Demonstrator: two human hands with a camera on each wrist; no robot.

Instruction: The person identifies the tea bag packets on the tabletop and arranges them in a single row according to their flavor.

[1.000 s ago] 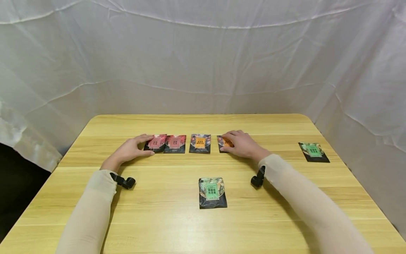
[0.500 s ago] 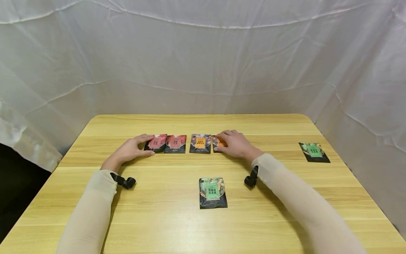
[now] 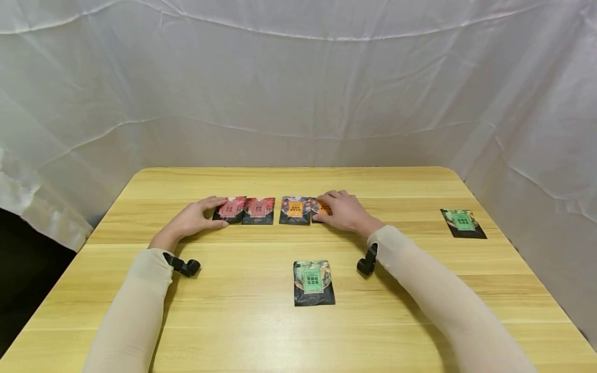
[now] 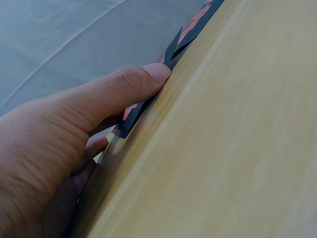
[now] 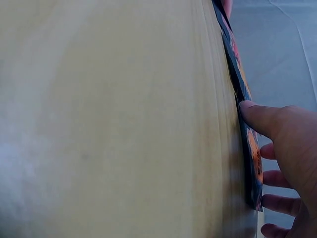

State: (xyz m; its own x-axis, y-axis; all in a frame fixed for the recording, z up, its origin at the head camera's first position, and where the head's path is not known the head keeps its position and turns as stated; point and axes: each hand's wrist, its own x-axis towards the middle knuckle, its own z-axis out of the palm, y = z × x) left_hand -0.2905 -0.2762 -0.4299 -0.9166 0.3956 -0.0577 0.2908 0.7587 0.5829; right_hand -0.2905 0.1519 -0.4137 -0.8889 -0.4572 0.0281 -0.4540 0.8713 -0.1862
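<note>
In the head view, my left hand (image 3: pixel 190 218) spans the leftmost red-labelled tea packet (image 3: pixel 229 210), thumb at its near edge and fingers at its far edge. A second red-labelled tea packet (image 3: pixel 258 210) lies right against it. Further right is an orange-labelled tea packet (image 3: pixel 295 210). Beside that, my right hand (image 3: pixel 349 213) grips another orange-labelled tea packet (image 3: pixel 324 207) across its near and far edges, partly covering it. The two orange packets meet at their sides. In the right wrist view, the thumb (image 5: pixel 262 118) presses the packet's dark near edge.
A green-labelled tea packet (image 3: pixel 313 283) lies nearer the front of the wooden table (image 3: pixel 224 321). Another green-labelled packet (image 3: pixel 464 223) lies tilted near the right edge. White cloth (image 3: pixel 298 93) hangs behind and along the sides.
My right hand has slid its orange-labelled packet left, from a gap away until it meets the other orange one. The left hand has stayed on its red-labelled packet.
</note>
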